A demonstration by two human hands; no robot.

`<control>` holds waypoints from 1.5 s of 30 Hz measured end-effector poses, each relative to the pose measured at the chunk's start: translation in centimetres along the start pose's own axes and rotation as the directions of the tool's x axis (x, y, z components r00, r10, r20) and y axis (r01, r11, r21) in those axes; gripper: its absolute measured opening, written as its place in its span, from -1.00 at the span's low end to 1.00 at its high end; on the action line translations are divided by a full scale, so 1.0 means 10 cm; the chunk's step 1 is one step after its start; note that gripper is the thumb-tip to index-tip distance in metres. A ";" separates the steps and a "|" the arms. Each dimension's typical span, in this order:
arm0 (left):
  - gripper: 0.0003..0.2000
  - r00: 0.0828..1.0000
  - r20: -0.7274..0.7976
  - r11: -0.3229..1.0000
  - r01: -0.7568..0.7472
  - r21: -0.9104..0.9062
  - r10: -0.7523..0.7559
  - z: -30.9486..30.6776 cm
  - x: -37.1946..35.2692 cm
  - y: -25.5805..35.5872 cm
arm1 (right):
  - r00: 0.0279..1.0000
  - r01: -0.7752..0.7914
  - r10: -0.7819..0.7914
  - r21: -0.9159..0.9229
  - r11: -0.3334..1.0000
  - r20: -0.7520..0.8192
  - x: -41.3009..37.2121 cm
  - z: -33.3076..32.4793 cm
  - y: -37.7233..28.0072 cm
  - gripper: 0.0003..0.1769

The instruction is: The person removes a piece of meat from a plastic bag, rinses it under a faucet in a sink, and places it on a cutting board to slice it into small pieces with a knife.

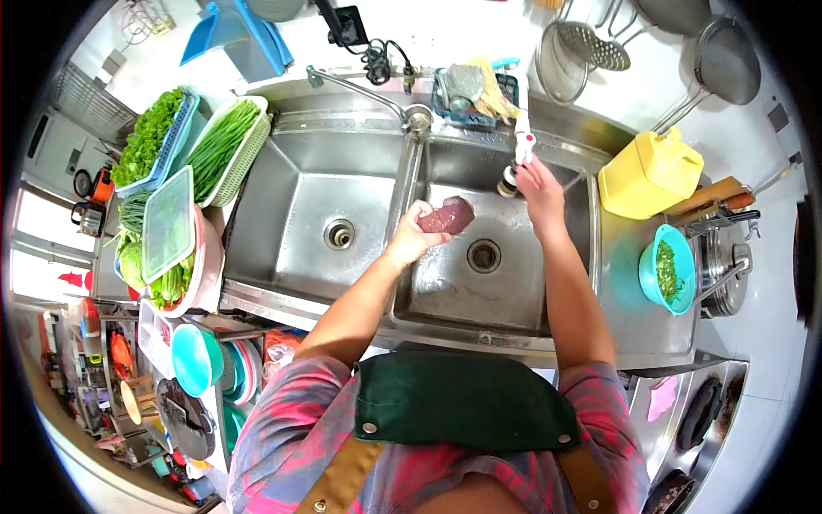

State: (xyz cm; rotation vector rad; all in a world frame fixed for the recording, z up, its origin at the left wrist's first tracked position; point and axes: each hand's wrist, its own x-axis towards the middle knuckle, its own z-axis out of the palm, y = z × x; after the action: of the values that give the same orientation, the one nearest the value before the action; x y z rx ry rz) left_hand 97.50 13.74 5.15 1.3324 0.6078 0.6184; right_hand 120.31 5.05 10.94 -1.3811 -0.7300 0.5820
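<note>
My left hand [413, 235] is closed round a dark red, glossy piece of raw meat [447, 216] and holds it above the right sink basin [505, 291]. My right hand [541, 195] is at the white tap [524, 144] with a red dot, its fingers bunched against the lower part. Just left of those fingers the tap's dark-and-white spout end [507, 182] points into the basin. Below the meat lies the basin's round drain [484, 255]. I cannot make out any running water.
The left basin [300, 248] has a steel faucet [368, 96] behind it. Baskets of leafy greens [154, 141] and long green stalks [224, 146] stand left. A yellow jug [651, 176] and turquoise bowl of chopped greens [666, 270] stand right. Strainers [728, 60] hang behind.
</note>
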 end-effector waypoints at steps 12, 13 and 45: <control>-0.62 0.623 0.474 0.356 -0.765 0.537 0.623 -0.15 -0.44 0.95 | 0.827 -0.178 0.298 -0.281 0.943 0.477 -1.09 0.70 -0.58 -0.35; -0.61 0.531 0.403 0.305 -0.809 0.502 0.746 -0.15 -0.40 0.79 | 0.830 -0.212 0.288 -0.209 0.955 0.478 -1.13 0.70 -0.56 -0.37; -0.68 0.894 -0.245 0.721 -0.116 0.683 0.376 -1.10 -1.57 0.88 | 0.797 -0.556 0.524 0.026 0.831 0.298 -1.42 -0.27 0.69 -0.73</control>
State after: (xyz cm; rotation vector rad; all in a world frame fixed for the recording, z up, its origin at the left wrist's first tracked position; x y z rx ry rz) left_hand 78.16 11.25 13.17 2.0111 1.0267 0.9472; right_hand 113.34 -6.51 2.32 -1.4166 -0.5009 1.2799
